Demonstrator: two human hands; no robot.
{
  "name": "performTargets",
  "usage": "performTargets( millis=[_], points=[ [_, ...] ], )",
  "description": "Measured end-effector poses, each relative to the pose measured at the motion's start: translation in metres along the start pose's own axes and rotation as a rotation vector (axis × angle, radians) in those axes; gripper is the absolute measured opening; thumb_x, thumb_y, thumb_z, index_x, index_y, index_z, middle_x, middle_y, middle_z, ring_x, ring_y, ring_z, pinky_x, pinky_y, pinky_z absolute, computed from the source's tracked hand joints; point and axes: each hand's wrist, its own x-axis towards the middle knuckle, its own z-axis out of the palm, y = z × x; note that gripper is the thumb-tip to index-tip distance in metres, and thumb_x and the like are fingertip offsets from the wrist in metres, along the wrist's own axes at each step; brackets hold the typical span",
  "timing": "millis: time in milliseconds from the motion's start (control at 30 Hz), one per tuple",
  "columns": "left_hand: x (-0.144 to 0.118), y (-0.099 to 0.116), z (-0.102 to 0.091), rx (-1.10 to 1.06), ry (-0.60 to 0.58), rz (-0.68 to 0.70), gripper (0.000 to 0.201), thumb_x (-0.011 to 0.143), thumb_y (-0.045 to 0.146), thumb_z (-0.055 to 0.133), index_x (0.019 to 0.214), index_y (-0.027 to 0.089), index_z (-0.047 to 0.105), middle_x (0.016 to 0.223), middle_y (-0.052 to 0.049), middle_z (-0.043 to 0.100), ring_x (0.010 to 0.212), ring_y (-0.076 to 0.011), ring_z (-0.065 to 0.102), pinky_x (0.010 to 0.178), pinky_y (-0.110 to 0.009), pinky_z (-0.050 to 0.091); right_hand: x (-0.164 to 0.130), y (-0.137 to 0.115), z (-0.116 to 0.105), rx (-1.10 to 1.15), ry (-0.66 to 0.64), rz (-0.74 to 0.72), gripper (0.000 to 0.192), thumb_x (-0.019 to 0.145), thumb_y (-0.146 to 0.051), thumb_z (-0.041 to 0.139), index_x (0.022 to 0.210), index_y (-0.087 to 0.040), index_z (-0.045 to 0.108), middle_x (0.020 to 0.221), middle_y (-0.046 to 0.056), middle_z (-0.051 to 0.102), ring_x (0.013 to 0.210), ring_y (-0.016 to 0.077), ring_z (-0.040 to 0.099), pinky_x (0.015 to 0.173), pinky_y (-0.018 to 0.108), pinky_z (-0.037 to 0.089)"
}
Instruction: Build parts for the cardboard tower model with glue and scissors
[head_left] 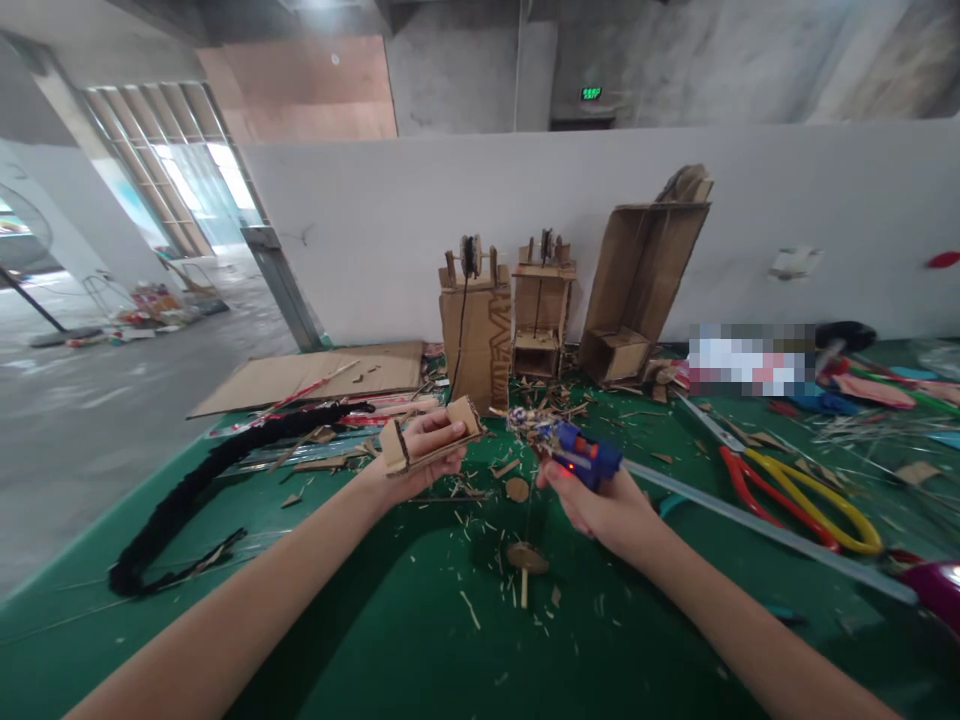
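Observation:
My left hand (437, 442) is closed around a small folded cardboard piece (397, 452) with upright end flaps, held above the table. In my right hand (607, 508) is a blue hot glue gun (589, 457), its nozzle end crusted with scraps and pointing left toward the cardboard. A small red light glows on it. From its rear a long translucent glue stick (757, 522) runs off to the right. Below the hands, a cardboard disc with a short stick (525, 562) lies on the green table (420, 640), near a smaller round cardboard piece (517, 489).
Two cardboard towers with spools (476, 340) (541, 310) and a tall open cardboard box (637, 270) stand at the back. Scissors with red and yellow handles (814, 490) lie right. A black fuzzy strip (195, 490) and flat cardboard (322, 375) lie left. Scraps litter the table.

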Motion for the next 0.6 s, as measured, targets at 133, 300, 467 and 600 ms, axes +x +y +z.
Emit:
performTargets(
  millis=[133, 300, 467, 600],
  points=[
    [0.009, -0.006, -0.011, 0.009, 0.070, 0.004, 0.021, 0.066, 0.018, 0.078, 0.077, 0.011, 0.062, 0.067, -0.002, 0.062, 0.047, -0.0052, 0.051, 0.041, -0.015, 0.038, 0.028, 0.000, 0.004, 0.108, -0.047, 0.020, 0.044, 0.075, -0.063, 0.056, 0.067, -0.020, 0.052, 0.036, -0.010, 0.034, 0.028, 0.0055, 0.026, 0.032, 0.022, 0.024],
    [0.017, -0.011, -0.011, 0.018, 0.088, -0.011, 0.023, 0.063, 0.019, 0.080, 0.077, 0.011, 0.065, 0.064, -0.001, 0.062, 0.047, -0.0055, 0.053, 0.040, -0.014, 0.039, 0.042, 0.001, 0.005, 0.134, -0.076, 0.035, 0.051, 0.067, -0.069, 0.059, 0.061, -0.021, 0.045, 0.044, -0.009, 0.042, 0.028, 0.0033, 0.028, 0.029, 0.020, 0.022],
    [0.016, -0.013, -0.008, 0.019, 0.094, -0.004, 0.029, 0.061, 0.022, 0.081, 0.084, 0.012, 0.068, 0.068, -0.002, 0.065, 0.047, -0.0063, 0.055, 0.040, -0.015, 0.042, 0.041, 0.009, 0.007, 0.119, -0.063, 0.086, 0.049, 0.067, -0.065, 0.063, 0.063, -0.021, 0.044, 0.045, -0.009, 0.040, 0.029, 0.0037, 0.031, 0.029, 0.020, 0.022],
    [0.015, -0.014, -0.010, 0.027, 0.089, 0.006, 0.030, 0.063, 0.019, 0.080, 0.090, 0.012, 0.068, 0.069, -0.002, 0.066, 0.046, -0.0054, 0.055, 0.040, -0.014, 0.042, 0.041, 0.014, 0.006, 0.100, -0.080, 0.111, 0.044, 0.068, -0.059, 0.067, 0.064, -0.021, 0.045, 0.045, -0.009, 0.041, 0.030, 0.0040, 0.031, 0.030, 0.020, 0.024]
  ],
)
